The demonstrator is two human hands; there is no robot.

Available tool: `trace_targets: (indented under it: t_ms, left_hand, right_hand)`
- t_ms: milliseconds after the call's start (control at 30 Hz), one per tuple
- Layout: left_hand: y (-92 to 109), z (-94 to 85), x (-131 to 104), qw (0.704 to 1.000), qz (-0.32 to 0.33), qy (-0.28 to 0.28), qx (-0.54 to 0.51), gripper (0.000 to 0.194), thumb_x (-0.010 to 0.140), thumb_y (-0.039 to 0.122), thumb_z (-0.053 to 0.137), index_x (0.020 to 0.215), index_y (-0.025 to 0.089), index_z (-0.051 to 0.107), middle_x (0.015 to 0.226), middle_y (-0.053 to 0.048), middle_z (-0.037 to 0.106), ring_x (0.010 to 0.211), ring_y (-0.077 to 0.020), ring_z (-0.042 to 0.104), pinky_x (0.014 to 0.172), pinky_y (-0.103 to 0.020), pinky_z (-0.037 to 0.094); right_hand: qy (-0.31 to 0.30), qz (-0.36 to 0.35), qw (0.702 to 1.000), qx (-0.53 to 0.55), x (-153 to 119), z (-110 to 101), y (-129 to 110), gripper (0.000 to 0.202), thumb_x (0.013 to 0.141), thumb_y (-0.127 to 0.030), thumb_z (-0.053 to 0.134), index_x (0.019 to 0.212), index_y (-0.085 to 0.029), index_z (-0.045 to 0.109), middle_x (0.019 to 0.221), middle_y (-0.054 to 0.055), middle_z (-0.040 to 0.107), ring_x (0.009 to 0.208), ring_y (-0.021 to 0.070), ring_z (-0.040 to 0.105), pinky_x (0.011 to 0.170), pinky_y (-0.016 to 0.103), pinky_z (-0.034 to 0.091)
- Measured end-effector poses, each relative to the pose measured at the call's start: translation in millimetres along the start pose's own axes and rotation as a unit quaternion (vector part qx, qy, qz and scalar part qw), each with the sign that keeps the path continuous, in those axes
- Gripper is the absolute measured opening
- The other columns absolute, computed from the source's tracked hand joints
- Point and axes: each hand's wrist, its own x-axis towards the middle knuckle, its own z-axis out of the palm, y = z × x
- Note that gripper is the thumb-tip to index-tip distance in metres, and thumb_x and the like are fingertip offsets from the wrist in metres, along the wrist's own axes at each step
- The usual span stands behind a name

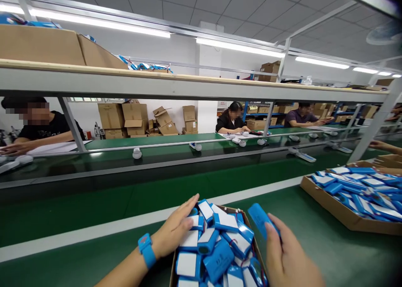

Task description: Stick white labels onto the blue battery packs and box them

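Pinching a blue pack [260, 220], the right hand [290, 253] closes narrowly; the left hand [176, 230] rests, fingers extended, against blue packs [220, 255]

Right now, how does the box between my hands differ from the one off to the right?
The near box sits between your left hand and right hand, while the far box lies off to the right. The near box runs out of the picture's bottom edge; the far box runs off its right edge. Both are cardboard, heaped with blue packs.
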Motion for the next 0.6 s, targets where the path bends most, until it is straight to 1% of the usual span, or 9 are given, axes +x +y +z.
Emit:
trace_targets:
  t_ms: [67,133,200,267,333,400,467,533,600]
  left_hand:
    - [-12,10.0,-5,0.993,-0.022,0.078,-0.09,0.07,0.098,0.065,0.035,0.156,0.026,0.034,0.163,-0.005,0.032,0.15,-0.0298,0.028,0.126,-0.046,0.02]
    - [-23,17.1,-7,0.976,-0.054,0.132,-0.166,0.066,0.101,0.062,0.028,0.152,0.022,0.039,0.157,-0.01,0.041,0.146,-0.0287,0.037,0.123,-0.047,0.027]
    - [-28,20.0,-7,0.969,-0.071,0.135,-0.192,0.061,0.104,0.058,0.022,0.146,0.019,0.044,0.149,-0.011,0.05,0.139,-0.0272,0.047,0.119,-0.046,0.035]
    - [-29,19.5,-5,0.966,-0.075,0.13,-0.209,0.06,0.104,0.058,0.022,0.14,0.019,0.05,0.143,-0.011,0.056,0.133,-0.0266,0.053,0.114,-0.046,0.041]
    - [-29,17.7,-2,0.966,-0.078,0.127,-0.213,0.059,0.102,0.061,0.027,0.135,0.019,0.054,0.141,-0.011,0.058,0.132,-0.0276,0.053,0.115,-0.046,0.04]
    - [-29,16.9,-1,0.967,-0.079,0.122,-0.211,0.062,0.099,0.065,0.035,0.139,0.019,0.051,0.144,-0.013,0.054,0.137,-0.0291,0.047,0.119,-0.048,0.033]
    - [-30,17.9,-1,0.968,-0.078,0.114,-0.21,0.072,0.096,0.068,0.04,0.149,0.02,0.041,0.153,-0.014,0.045,0.144,-0.0303,0.039,0.123,-0.05,0.025]
    - [-32,19.6,-6,0.967,-0.077,0.106,-0.217,0.085,0.093,0.075,0.038,0.157,0.021,0.026,0.161,-0.014,0.033,0.149,-0.0317,0.03,0.124,-0.051,0.021]
    - [-30,19.4,-18,0.971,-0.064,0.079,-0.217,0.1,0.087,0.085,0.031,0.162,0.022,0.009,0.166,-0.013,0.022,0.152,-0.0337,0.023,0.124,-0.054,0.02]
  right_hand:
    - [-0.025,-0.04,0.999,-0.014,25,-10,1,0.069,0.097,-0.064,0.02,0.134,-0.021,0.059,0.12,0.012,0.07,0.095,0.0347,0.069,0.071,0.044,0.058]
    - [-0.052,-0.108,0.993,-0.014,47,-10,3,0.062,0.096,-0.061,0.029,0.13,-0.022,0.063,0.119,0.011,0.071,0.1,0.0345,0.068,0.076,0.043,0.058]
    - [-0.099,-0.174,0.98,-0.002,63,-4,6,0.052,0.093,-0.056,0.042,0.124,-0.024,0.069,0.118,0.008,0.072,0.107,0.0336,0.067,0.084,0.042,0.057]
    - [-0.143,-0.222,0.964,0.02,73,7,7,0.046,0.091,-0.049,0.048,0.119,-0.024,0.073,0.119,0.006,0.072,0.112,0.0316,0.066,0.093,0.042,0.055]
    - [-0.169,-0.242,0.954,0.051,78,20,6,0.044,0.092,-0.046,0.047,0.117,-0.021,0.074,0.121,0.006,0.071,0.118,0.029,0.063,0.102,0.042,0.05]
    - [-0.179,-0.248,0.948,0.083,80,33,3,0.044,0.095,-0.045,0.044,0.117,-0.021,0.074,0.125,0.006,0.069,0.127,0.0266,0.057,0.11,0.043,0.044]
    - [-0.184,-0.243,0.946,0.108,80,42,0,0.044,0.097,-0.047,0.044,0.115,-0.021,0.074,0.127,0.006,0.068,0.131,0.0261,0.053,0.113,0.046,0.038]
    - [-0.176,-0.22,0.951,0.129,78,45,0,0.05,0.1,-0.052,0.038,0.12,-0.02,0.071,0.13,0.008,0.066,0.129,0.0266,0.056,0.112,0.049,0.04]
    - [-0.147,-0.189,0.96,0.147,70,39,7,0.06,0.103,-0.057,0.028,0.134,-0.018,0.061,0.136,0.013,0.062,0.129,0.0279,0.056,0.108,0.052,0.044]
